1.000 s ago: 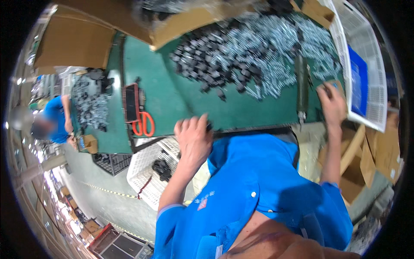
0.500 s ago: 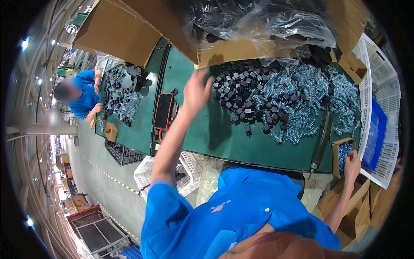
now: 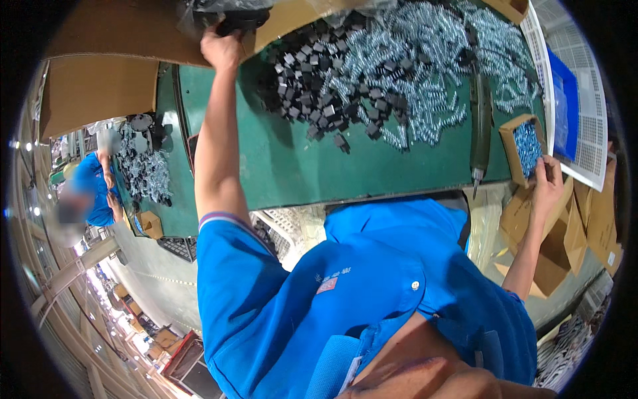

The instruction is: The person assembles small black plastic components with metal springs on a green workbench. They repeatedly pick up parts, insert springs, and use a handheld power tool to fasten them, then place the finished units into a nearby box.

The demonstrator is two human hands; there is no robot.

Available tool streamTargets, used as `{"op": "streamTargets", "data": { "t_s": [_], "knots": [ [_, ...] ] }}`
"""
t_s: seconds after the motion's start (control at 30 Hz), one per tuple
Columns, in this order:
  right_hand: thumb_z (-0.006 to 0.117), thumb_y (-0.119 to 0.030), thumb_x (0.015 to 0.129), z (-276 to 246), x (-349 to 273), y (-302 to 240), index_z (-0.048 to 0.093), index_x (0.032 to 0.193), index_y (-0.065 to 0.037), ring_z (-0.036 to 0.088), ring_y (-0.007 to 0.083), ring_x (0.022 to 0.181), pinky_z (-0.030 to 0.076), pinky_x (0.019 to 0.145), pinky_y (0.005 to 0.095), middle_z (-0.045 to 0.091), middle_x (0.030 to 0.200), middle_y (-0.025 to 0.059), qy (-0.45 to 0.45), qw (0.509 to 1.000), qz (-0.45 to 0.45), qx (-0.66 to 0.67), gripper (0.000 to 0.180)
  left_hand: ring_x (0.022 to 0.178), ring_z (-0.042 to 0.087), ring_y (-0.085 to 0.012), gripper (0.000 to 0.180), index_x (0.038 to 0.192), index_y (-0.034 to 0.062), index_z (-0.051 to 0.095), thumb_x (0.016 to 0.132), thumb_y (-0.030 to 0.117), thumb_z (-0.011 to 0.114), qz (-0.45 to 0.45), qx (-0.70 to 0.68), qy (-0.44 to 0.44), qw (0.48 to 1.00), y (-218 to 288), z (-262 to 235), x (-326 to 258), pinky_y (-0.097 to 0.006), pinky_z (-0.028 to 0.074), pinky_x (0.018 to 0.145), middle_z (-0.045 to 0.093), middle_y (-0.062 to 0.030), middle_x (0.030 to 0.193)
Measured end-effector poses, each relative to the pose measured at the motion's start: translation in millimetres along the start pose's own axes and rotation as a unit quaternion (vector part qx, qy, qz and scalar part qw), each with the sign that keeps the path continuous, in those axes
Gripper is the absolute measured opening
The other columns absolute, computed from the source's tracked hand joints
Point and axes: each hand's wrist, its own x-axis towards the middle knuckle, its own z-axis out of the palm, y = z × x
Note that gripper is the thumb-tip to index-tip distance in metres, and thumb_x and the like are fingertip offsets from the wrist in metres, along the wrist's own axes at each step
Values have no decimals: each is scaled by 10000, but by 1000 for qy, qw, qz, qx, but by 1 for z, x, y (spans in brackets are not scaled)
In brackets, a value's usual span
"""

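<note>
My left hand (image 3: 222, 48) reaches up to the large cardboard box at the far side. Its fingers are closed on a dark black plastic part (image 3: 244, 20) at the box's edge, partly hidden by clear plastic. On the right, my right hand (image 3: 547, 179) is at the near right rim of a small cardboard box (image 3: 510, 151) full of bluish screws (image 3: 528, 147). Its fingers are drawn together; what they pinch is hidden. Between my hands, small black blocks (image 3: 312, 100) and metal springs (image 3: 425, 73) lie heaped on the green tabletop (image 3: 312, 169).
A dark green power screwdriver (image 3: 480, 123) stands between the springs and the screw box. At right is a white perforated crate (image 3: 591, 126) with a blue tray (image 3: 563, 100). Flattened cardboard (image 3: 538, 246) lies below. A co-worker in blue (image 3: 93, 189) handles parts at far left.
My left hand has moved farther up and left, from above the table to the black part at the box. The view has shifted; my right hand is still at the screw box.
</note>
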Motion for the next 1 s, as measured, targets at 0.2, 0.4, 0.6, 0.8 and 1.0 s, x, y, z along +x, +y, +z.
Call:
{"op": "streamTargets", "data": {
  "t_s": [0.2, 0.4, 0.6, 0.8, 1.0],
  "knots": [
    [642, 14, 876, 10, -66, -58, 628, 958, -5, 526, 37, 715, 426, 631, 195, 575, 806, -17, -244, 969, -20, 11, 85, 934, 670, -154, 416, 1128, -23, 668, 735, -158, 660, -12, -214, -269, 939, 68, -99, -133, -288, 557, 822, 701, -80, 1081],
    [665, 7, 864, 47, -98, -30, 635, 936, 11, 593, 64, 744, 473, 674, 218, 620, 819, 21, -233, 970, -66, -2, 78, 981, 657, -135, 452, 1175, -35, 641, 740, -152, 662, -175, -419, -488, 745, 108, -92, -230, -282, 551, 882, 685, -53, 1076],
    [582, 65, 865, 51, -117, -40, 588, 896, 31, 683, 150, 834, 537, 732, 249, 659, 974, 107, -204, 973, -46, 94, 47, 877, 639, -133, 458, 1153, 24, 653, 720, -117, 695, -22, -284, -627, 725, 115, -61, -251, -317, 543, 786, 651, -45, 1031],
    [625, 41, 861, 34, -126, -33, 549, 845, 20, 661, 130, 661, 526, 584, 232, 624, 770, 71, -280, 936, 200, 76, 80, 1025, 649, -273, 493, 1255, 98, 621, 783, -46, 635, 170, -36, -511, 842, 148, -54, -248, -349, 547, 818, 641, -78, 1179],
    [694, -21, 879, 53, -139, -32, 544, 842, 5, 656, 133, 621, 531, 536, 243, 622, 739, 67, -235, 946, 201, 93, 157, 872, 647, -252, 153, 986, 112, 706, 837, 118, 670, 271, 37, -322, 906, 177, -42, -248, -373, 540, 696, 665, -34, 946]
  ]
}}
